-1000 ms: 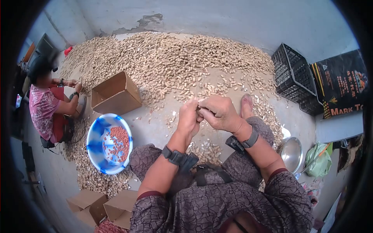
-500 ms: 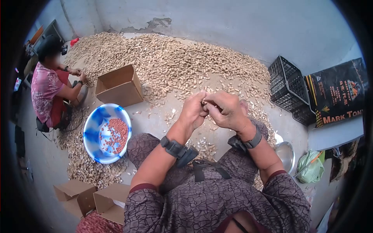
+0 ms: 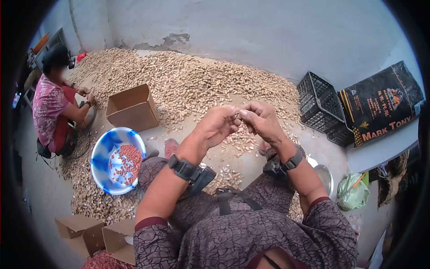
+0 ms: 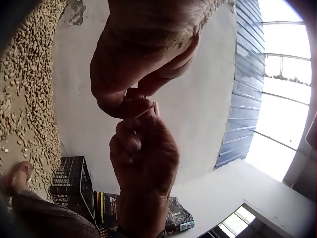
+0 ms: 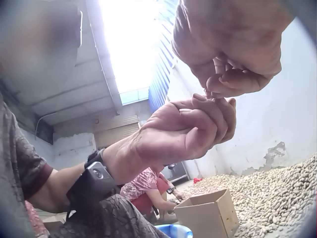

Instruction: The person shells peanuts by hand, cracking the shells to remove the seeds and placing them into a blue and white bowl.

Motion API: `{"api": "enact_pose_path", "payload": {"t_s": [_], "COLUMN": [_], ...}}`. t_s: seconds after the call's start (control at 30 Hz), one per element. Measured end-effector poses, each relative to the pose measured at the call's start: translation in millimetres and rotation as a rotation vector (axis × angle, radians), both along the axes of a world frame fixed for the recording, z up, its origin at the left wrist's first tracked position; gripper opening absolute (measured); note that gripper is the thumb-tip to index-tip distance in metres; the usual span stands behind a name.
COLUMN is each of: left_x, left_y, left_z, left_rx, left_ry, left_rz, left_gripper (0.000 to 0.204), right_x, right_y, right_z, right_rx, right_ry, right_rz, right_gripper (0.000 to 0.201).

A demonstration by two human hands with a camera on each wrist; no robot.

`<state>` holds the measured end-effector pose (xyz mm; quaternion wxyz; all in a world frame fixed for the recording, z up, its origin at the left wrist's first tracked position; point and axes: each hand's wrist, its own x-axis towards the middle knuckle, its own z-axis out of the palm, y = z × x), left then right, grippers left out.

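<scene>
Here, both hands raised at chest height, fingertips together: left hand [image 3: 218,124] and right hand [image 3: 261,120] pinching one small peanut [image 3: 238,115] between them, likely held high for a close look at the shell while prying. At nine o'clock, a blue basin [image 3: 102,154] of red kernels, presumably within reach for dropping; at twelve, the peanut heap [image 3: 197,83]. Peanut itself nearly hidden by fingers; cracked or whole, impossible to tell.

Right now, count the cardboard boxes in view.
3. One open cardboard box stands by the peanut pile, beyond the blue basin. Two more boxes sit side by side at lower left. Others may lie out of view.
</scene>
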<state>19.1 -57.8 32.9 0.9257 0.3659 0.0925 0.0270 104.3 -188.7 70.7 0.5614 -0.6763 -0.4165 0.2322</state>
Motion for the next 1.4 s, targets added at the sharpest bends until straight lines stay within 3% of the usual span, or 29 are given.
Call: {"api": "enact_pose_path", "payload": {"t_s": [0.1,0.17,0.63,0.7,0.97,1.13,1.27,1.4], "left_x": [3.1,4.9,37.6,39.3,46.4,49.0,54.8,55.6], "left_y": [4.9,9.2,12.9,11.8,8.5,5.5,2.5,1.1], "left_z": [4.1,7.4,-13.8,-12.2,-9.5,-8.0,-19.1,-21.4], "left_rx": [0.055,0.045,0.150,0.281,0.385,0.638,0.639,0.795], "left_ry": [-0.094,-0.095,-0.035,-0.032,-0.011,-0.011,-0.032,-0.051], "left_rz": [-0.046,-0.069,0.087,0.142,0.195,0.311,0.402,0.471], "left_gripper": [0.010,0.011,0.019,0.020,0.022,0.023,0.023,0.023], "right_x": [11.1,23.7,73.1,74.4,86.9,89.4,86.7,81.2], "right_y": [3.1,6.4,24.8,25.6,28.6,30.1,31.1,29.5], "right_z": [-0.1,-6.7,-46.8,-42.7,-46.3,-56.1,-52.7,-34.4], "right_rx": [-0.050,0.006,0.168,0.154,0.163,0.291,0.300,0.195], "right_ry": [0.105,0.318,0.835,0.808,0.765,0.974,1.011,0.918], "right_rz": [-0.025,0.016,0.159,0.128,0.138,0.238,0.239,0.159], "right_gripper": [0.017,0.020,0.019,0.018,0.012,0.011,0.011,0.017]}}
